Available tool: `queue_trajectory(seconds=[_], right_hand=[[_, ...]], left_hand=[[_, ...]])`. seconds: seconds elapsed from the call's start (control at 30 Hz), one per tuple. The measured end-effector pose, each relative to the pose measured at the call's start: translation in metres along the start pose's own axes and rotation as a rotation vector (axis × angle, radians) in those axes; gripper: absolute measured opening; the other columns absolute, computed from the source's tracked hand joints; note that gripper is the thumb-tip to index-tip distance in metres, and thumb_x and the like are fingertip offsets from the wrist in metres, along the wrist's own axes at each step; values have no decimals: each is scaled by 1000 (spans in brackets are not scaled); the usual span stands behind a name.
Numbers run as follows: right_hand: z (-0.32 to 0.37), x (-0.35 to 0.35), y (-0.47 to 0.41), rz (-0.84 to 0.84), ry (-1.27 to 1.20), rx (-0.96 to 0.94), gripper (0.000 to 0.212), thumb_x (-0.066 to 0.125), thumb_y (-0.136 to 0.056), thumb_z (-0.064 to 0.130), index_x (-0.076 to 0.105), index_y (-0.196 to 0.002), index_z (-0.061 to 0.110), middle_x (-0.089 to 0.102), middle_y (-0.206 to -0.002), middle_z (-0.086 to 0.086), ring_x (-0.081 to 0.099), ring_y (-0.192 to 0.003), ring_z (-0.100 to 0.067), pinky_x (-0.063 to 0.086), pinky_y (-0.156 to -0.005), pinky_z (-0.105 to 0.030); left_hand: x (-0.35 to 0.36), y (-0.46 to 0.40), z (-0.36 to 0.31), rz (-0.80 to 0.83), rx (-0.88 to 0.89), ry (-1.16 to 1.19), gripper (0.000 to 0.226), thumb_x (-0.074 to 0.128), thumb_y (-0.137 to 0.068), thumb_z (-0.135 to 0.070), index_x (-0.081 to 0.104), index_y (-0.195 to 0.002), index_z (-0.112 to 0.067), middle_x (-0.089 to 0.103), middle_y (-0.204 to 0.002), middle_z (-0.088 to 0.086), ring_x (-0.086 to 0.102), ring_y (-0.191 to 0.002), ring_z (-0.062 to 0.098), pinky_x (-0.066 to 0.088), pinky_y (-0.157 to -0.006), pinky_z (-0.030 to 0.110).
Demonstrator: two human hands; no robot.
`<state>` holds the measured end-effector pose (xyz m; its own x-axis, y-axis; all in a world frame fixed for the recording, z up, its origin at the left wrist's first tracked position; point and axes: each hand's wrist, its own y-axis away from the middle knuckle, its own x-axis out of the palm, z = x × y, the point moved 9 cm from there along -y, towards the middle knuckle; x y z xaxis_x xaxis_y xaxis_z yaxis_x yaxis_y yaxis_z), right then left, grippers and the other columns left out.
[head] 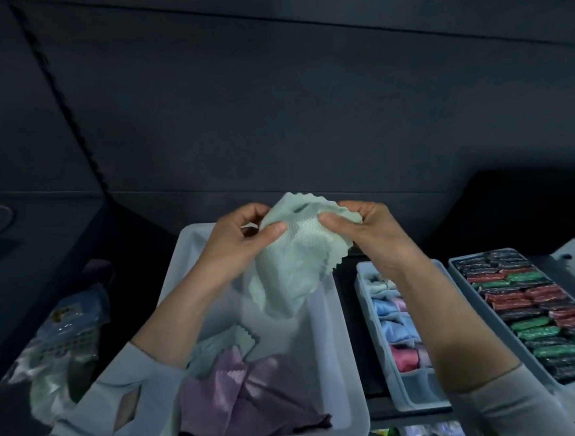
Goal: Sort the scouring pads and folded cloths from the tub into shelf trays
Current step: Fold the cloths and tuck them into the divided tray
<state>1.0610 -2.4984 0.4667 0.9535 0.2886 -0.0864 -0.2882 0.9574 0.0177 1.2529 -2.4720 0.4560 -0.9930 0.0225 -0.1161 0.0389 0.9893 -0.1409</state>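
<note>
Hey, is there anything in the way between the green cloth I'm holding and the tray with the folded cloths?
Nothing visible blocks it. The green cloth hangs above the tub; only your right hand and forearm cross over the cloth tray.

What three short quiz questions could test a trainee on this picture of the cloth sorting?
1. True or false: both hands hold the pale green cloth above the white tub.
2. Which colour is the largest cloth left in the tub: A purple, B red, C yellow?
3. Fill in: the tray of scouring pads stands to the ____ of the tray of folded cloths.

Key
1. True: the left hand and the right hand both pinch it.
2. A: the purple cloth.
3. Right.
</note>
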Motion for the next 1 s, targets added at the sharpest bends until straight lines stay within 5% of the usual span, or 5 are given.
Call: queue_trajectory(seconds=[0.17, 0.47, 0.67, 0.77, 1.0], right_hand=[[19, -9, 3, -74, 173, -156, 35, 79, -81, 21, 68, -115, 25, 70, -110, 6, 64, -106, -11, 53, -94, -33], [-2, -7, 10, -180, -18, -220, 17, 73, -83, 1, 68, -91, 16, 57, -67, 12, 52, -65, -9, 52, -71, -27], [10, -3, 7, -164, 115, -348, 39, 71, -88, 11, 65, -122, 28, 62, -109, 5, 59, -80, -14, 54, -80, -35], [21, 2, 5, -144, 255, -455, 18, 74, -85, 17, 75, -102, 23, 64, -107, 4, 63, -97, -14, 53, -83, -31], [-3, -2, -14, -112, 329, -244, 6, 72, -88, 19, 75, -83, 20, 73, -80, -4, 64, -72, -21, 54, -80, -45]], left_hand=[[8, -1, -5, -43, 6, 77, 23, 71, -88, -26, 63, -98, -7, 68, -100, 18, 65, -83, 19, 52, -79, 42], [11, 5, 1, -64, -37, 165, 22, 59, -97, -25, 56, -108, -6, 66, -103, 20, 65, -92, 28, 53, -87, 48], [10, 6, 6, -73, -58, 147, 20, 58, -97, -26, 58, -108, -10, 66, -109, 20, 63, -104, 39, 50, -92, 56], [11, 5, 8, -76, -58, 126, 23, 59, -96, -30, 57, -109, -11, 66, -111, 20, 62, -106, 39, 49, -94, 57], [20, 8, 34, -31, -206, 208, 56, 60, -85, -61, 63, -112, -12, 71, -111, 10, 67, -106, 27, 51, -97, 50]])
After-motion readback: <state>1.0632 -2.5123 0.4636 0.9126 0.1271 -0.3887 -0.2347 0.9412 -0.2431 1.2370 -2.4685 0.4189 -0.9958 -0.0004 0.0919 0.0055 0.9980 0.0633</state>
